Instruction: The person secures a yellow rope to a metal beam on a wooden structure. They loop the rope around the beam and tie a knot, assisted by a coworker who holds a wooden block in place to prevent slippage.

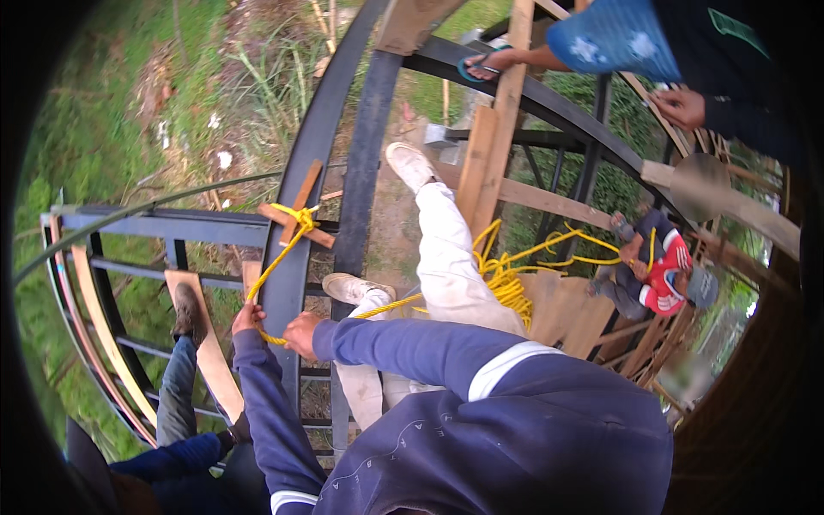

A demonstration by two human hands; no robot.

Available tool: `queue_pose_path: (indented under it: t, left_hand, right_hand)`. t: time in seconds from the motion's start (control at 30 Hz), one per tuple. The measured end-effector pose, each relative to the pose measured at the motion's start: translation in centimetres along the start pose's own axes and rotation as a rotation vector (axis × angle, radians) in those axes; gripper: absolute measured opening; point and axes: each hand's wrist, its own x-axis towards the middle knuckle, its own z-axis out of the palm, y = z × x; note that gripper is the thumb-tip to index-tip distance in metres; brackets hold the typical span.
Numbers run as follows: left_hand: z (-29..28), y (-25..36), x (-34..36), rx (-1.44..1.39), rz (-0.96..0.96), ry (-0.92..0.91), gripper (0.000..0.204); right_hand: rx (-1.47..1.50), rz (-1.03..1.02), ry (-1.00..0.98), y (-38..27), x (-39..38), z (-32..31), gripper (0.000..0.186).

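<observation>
My left hand (249, 318) is closed around a yellow rope (276, 266), next to a black steel beam. From there the rope rises to a knot wound around the crossing of two short wooden pieces (302, 202), which lie across the beam. Just to its right, my right hand (301, 335) grips the same rope, and a short sagging length shows between the two hands. Past my right hand the rope stretches across my legs to a loose yellow heap (508, 292) beside my thigh.
Dark steel beams (371, 163) curve around me above grass and soil. Wooden planks (493, 129) bridge the framework. A person in red (665, 279) sits at right holding rope. Another stands at upper right in sandals (485, 64); a third person's boot (187, 311) rests on a plank.
</observation>
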Motion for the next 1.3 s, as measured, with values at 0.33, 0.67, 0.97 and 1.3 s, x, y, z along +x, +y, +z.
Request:
queue_pose_path:
  t: [0.33, 0.67, 0.97, 1.3]
  left_hand:
    - [-1.0, -3.9, -1.5, -0.079, -0.125, 0.05, 0.033]
    - [-0.8, -6.3, -4.7, -0.004, -0.054, 0.057, 0.034]
    - [-0.3, -3.8, -5.2, 0.068, -0.008, 0.008, 0.033]
    - [1.4, -3.3, -7.0, 0.099, 0.006, 0.013, 0.033]
  right_hand:
    - [0.027, -0.022, -0.224, -1.0, -0.8, -0.3, 0.02]
    - [0.021, -0.012, -0.25, -2.2, -2.7, 0.5, 0.019]
    - [0.06, -0.011, -0.223, -2.1, -2.7, -1.2, 0.02]
    - [0.076, -0.052, -0.22, -2.4, -3.9, -1.5, 0.02]
